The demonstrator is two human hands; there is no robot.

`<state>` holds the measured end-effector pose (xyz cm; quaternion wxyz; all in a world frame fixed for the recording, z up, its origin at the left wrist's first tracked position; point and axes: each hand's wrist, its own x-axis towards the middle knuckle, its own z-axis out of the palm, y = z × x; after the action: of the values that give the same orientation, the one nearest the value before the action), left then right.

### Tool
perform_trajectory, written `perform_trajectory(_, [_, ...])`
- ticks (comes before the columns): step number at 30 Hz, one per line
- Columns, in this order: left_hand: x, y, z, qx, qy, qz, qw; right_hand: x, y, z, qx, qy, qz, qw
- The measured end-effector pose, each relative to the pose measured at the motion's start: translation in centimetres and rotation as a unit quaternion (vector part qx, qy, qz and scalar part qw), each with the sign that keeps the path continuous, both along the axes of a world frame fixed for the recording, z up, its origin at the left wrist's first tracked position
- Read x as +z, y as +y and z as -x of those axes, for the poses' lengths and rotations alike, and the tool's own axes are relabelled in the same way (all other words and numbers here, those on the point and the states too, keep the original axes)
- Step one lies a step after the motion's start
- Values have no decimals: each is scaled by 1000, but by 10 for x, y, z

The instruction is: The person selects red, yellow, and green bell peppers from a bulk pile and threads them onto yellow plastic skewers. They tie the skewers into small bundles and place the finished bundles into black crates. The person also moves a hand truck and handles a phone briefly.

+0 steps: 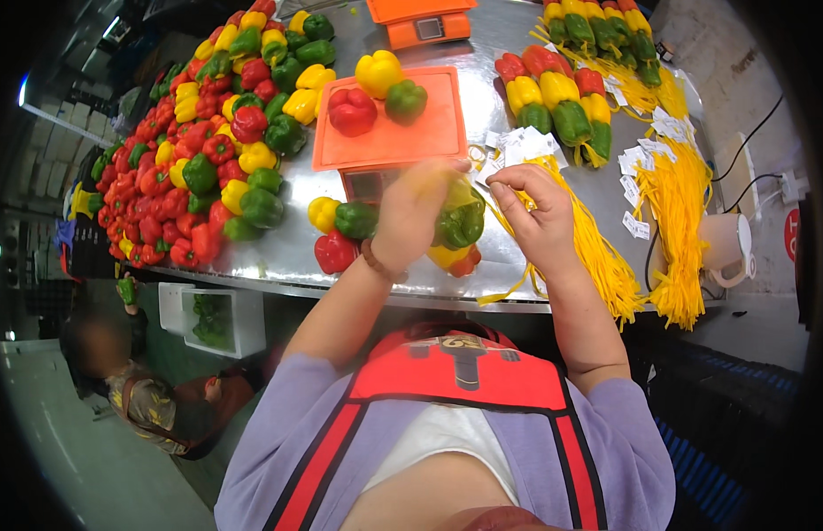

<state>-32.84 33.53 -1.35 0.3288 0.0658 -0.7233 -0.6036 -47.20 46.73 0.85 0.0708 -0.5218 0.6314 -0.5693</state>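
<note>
Just in front of my body, my left hand closes around the top of a yellow net bag of peppers. Its fingertips are smeared by motion. A green pepper shows through the mesh, with yellow and red ones below it at the table edge. To the right, my right hand pinches thumb and forefinger together beside the bag; what lies between them is too small to make out. Beneath and beside that hand lies a bundle of yellow net sleeves with white paper tags.
An orange-topped scale bears three loose peppers; a second scale stands behind. Piled peppers cover the left. Netted peppers, more net sleeves and a white mug are right. Another person sits at lower left.
</note>
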Motion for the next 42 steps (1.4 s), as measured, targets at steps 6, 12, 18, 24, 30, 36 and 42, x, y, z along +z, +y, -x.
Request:
perform_trajectory(6, [-3,6,7,-22,2,-69,997,-2,-5,-8,36,8,8,999])
perform_trajectory(12, [3,6,10,-73,-80,8,994,3,-6,-4,57,-312,-8,948])
perform_trajectory(18, [9,4,19,-46,-127,126,983,24,-23,-15,73,-281,-1,957])
perform_trajectory(24, [0,3,14,-16,-100,-68,993,19,-32,-6,154,-276,5,949])
perform_trajectory(30, [-20,-32,-1,-151,47,-243,957,-61,-22,25,360,-285,-181,870])
perform_trajectory(36, [-36,-40,4,-278,147,-396,863,-97,-26,25,525,-479,-297,637])
perform_trajectory(42, [-43,-44,2,-250,155,-468,833,-82,-6,-14,478,-590,-209,616])
